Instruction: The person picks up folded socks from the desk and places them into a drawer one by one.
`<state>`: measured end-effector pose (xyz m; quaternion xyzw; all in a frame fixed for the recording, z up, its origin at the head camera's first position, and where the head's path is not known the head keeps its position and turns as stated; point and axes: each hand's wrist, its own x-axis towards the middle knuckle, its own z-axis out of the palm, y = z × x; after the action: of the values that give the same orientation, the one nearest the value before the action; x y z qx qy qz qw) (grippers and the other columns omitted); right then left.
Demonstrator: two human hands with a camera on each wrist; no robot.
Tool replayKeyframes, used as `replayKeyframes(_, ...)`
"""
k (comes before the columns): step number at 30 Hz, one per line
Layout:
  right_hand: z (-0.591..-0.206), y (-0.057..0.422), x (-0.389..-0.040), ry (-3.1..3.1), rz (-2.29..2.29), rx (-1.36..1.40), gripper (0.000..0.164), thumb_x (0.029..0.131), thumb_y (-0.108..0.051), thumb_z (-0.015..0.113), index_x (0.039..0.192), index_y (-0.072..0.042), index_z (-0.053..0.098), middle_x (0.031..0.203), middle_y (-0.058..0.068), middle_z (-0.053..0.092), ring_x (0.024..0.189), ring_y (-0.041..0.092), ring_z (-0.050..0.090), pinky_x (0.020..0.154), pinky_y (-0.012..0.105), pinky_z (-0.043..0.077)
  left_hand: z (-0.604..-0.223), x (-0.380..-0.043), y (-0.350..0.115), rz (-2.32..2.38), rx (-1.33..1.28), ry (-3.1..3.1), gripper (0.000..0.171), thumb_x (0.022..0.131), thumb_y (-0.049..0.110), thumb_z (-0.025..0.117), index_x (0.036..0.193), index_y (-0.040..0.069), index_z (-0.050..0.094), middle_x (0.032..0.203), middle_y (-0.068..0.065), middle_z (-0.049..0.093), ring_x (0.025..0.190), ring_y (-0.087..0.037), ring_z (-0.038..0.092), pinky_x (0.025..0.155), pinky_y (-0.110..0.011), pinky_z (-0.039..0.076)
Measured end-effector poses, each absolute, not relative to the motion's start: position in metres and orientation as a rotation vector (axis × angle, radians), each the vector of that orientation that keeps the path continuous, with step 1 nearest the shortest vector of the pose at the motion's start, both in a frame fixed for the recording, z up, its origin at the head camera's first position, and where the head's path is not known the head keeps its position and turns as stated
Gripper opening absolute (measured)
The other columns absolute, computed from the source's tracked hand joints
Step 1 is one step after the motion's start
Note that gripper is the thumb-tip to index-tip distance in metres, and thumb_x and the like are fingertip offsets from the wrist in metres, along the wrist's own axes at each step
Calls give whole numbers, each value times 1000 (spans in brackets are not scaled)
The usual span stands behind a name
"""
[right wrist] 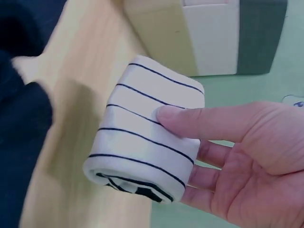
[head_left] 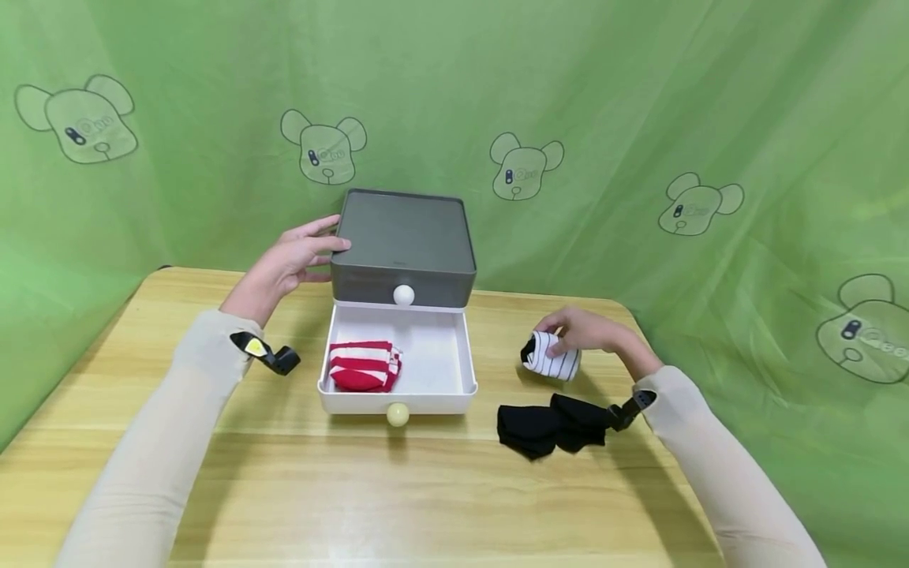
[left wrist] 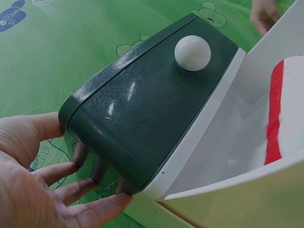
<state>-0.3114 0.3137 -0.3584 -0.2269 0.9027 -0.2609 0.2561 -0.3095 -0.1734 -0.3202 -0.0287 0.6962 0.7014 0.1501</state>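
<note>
My left hand (head_left: 287, 256) rests against the left side of the dark grey drawer box (head_left: 405, 229), thumb at the top edge and fingers spread along the side. A white drawer (head_left: 433, 355) below it stands pulled out. Inside, at its left, lies a red-and-white striped bundle (head_left: 360, 366). To the right of the drawer, my right hand (head_left: 578, 330) pinches rolled-up white socks (right wrist: 145, 118) with thin black stripes, thumb on the near face and fingers behind. Black folded socks (head_left: 547, 426) lie on the table in front of that hand.
The wooden table (head_left: 398, 505) carries the drawer box near its back edge. Behind it hangs a green curtain (head_left: 426, 95) with bear-head prints. A white knob (head_left: 403, 295) and a pale yellow knob (head_left: 398, 414) stick out from the drawer fronts.
</note>
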Motion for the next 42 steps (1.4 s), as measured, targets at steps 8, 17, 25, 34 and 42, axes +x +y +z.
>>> replayKeyframes(8,-313,283,-310,2386,-873,-680,45,88,-3,75,131,3,64,113,22,73,93,25,72,77,36,65,-319,-310,-173,2025,-88,1993,77,99,15,64,163,29,24,171,-11,20,155,-39,23,123,-55,34)
replayKeyframes(17,-269,215,-292,2333,-857,-939,44,86,-5,78,129,-3,68,109,13,75,98,24,70,82,34,64,-318,-309,-173,2023,-90,1990,77,99,15,64,162,29,24,172,-9,16,155,-40,22,123,-55,34)
replayKeyframes(25,-259,164,-280,2272,-764,-1101,41,87,-5,79,126,-6,70,109,5,76,99,20,70,89,33,62,-318,-308,-173,2024,-89,1990,77,98,15,65,162,30,25,172,-10,16,156,-39,21,124,-55,34)
replayKeyframes(34,-273,139,-276,2256,-701,-1137,38,86,-6,80,123,-6,72,111,4,76,98,15,68,90,30,59,-318,-309,-171,2027,-92,1980,77,98,14,65,162,29,25,172,-8,14,156,-40,20,124,-56,32)
replayKeyframes(42,-287,127,-278,2298,-548,-1131,36,88,-7,79,123,-6,72,111,4,75,99,14,67,91,28,58,-317,-308,-173,2033,-89,1973,77,98,13,64,162,28,24,173,-7,10,156,-42,17,125,-56,31)
